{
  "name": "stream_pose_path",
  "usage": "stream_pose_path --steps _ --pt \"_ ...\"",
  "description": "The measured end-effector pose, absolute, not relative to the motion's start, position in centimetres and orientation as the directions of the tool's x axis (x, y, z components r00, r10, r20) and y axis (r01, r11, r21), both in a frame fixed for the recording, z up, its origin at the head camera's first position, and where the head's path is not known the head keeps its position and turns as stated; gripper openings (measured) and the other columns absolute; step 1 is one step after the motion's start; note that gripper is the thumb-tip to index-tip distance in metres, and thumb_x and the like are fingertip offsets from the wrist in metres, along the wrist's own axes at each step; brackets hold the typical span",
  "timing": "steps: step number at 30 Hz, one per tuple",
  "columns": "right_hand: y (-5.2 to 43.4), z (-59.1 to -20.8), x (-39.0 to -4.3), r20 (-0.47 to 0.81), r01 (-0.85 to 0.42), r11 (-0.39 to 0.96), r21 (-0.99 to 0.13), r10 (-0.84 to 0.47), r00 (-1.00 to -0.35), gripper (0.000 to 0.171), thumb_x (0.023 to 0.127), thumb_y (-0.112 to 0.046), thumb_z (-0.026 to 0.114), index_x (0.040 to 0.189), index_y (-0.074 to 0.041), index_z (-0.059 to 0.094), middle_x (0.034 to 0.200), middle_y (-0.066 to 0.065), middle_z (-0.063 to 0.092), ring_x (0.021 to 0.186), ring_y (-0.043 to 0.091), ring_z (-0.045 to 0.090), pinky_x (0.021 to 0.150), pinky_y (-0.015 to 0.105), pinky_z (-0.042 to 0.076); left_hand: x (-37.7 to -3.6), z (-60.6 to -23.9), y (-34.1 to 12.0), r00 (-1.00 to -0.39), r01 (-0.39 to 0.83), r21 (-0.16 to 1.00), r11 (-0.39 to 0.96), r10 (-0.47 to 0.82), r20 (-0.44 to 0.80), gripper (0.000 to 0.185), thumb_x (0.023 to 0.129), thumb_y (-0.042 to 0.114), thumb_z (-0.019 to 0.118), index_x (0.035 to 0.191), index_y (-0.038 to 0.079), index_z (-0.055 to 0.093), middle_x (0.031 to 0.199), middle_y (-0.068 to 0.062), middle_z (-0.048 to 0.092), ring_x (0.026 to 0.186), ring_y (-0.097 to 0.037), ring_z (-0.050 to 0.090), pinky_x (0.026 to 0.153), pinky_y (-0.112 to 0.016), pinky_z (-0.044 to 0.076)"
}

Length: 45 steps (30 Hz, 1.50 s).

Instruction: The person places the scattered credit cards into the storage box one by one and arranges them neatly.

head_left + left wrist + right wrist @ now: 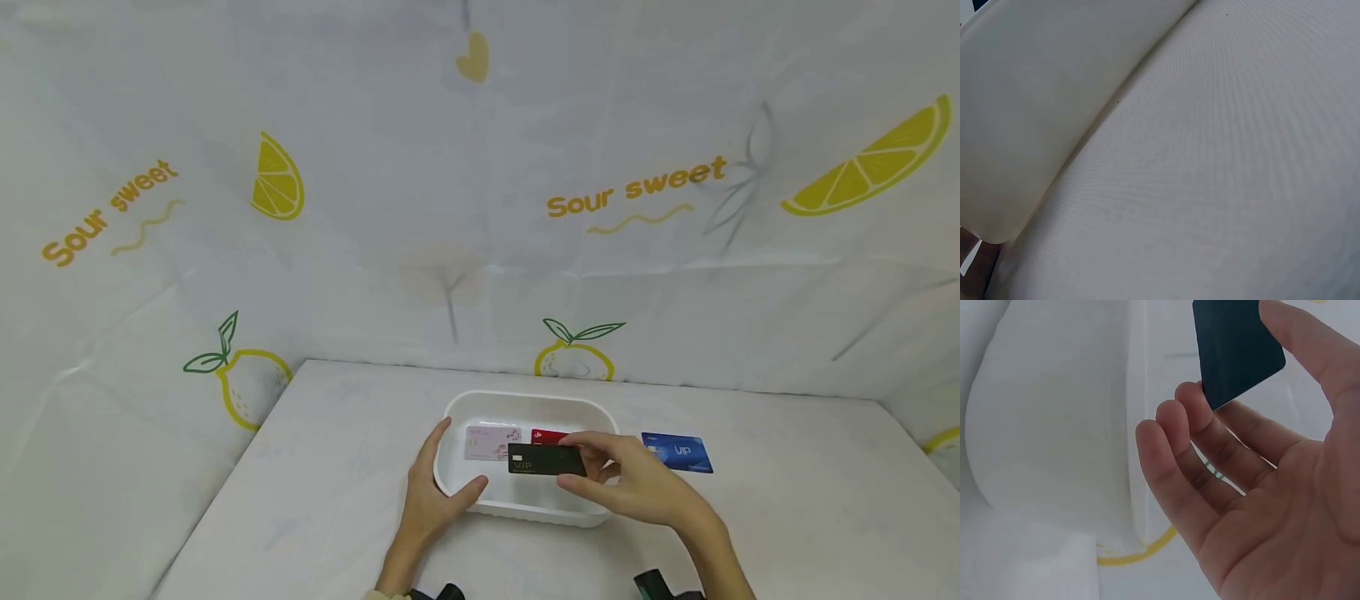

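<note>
A black VIP card (546,460) is pinched between the thumb and fingers of my right hand (645,482), over the white plastic tray (540,513). In the right wrist view the back of this card (1238,350) faces the camera, beside the tray's wall. My left hand (429,493) holds the tray at its left end, thumb over the near rim and fingers along the left side. Inside the tray lie a pink card (483,443) and a red card (545,435), the red one partly hidden behind the black card and my right hand.
A blue VIP card (684,454) lies on the white table (315,500) to the right of the tray, partly covered by my right hand. Behind the table hangs a white cloth (375,208) printed with lemons and lettering.
</note>
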State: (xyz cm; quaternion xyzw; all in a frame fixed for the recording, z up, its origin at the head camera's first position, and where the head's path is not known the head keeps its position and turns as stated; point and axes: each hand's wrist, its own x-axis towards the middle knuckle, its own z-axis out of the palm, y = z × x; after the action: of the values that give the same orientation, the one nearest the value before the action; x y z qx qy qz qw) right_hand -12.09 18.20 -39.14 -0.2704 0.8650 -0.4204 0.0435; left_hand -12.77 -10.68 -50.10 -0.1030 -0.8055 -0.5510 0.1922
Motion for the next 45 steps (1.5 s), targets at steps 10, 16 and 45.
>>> stream_pose_path --steps 10,16,45 --pt "16.0 -40.1 -13.0 0.106 -0.400 0.501 -0.768 -0.515 -0.850 0.044 0.091 -0.035 0.076 0.120 -0.002 0.069 0.078 -0.004 0.054 0.069 0.000 0.052 0.062 0.020 0.047 -12.8 -50.1 -10.7 -0.897 0.393 0.841 0.372 -0.046 0.440 0.094 0.070 0.032 0.085 0.150 0.001 0.047 0.143 -0.021 0.060 0.114 -0.033 0.065 0.091 -0.032 0.055" --pt "15.3 -40.8 -13.4 0.101 -0.402 0.480 -0.780 -0.538 -0.837 0.044 0.090 -0.034 0.077 0.119 -0.001 0.069 0.078 -0.004 0.055 0.068 0.000 0.052 0.062 0.020 0.047 -12.9 -50.2 -10.7 -0.896 0.394 0.838 0.376 -0.045 0.441 0.093 0.069 0.032 0.085 0.149 0.002 0.048 0.144 -0.021 0.060 0.117 -0.034 0.065 0.094 -0.032 0.053" --pt "12.4 -42.7 -14.1 -0.064 -0.271 0.574 -0.773 -0.496 -0.866 0.052 0.088 -0.040 0.077 0.118 0.001 0.071 0.076 -0.004 0.060 0.069 0.007 0.054 0.061 0.022 0.046 -12.9 -50.1 -10.8 -0.914 0.370 0.862 0.345 -0.030 0.405 0.096 0.070 0.033 0.085 0.152 0.004 0.045 0.147 -0.021 0.057 0.123 -0.033 0.063 0.097 -0.032 0.053"
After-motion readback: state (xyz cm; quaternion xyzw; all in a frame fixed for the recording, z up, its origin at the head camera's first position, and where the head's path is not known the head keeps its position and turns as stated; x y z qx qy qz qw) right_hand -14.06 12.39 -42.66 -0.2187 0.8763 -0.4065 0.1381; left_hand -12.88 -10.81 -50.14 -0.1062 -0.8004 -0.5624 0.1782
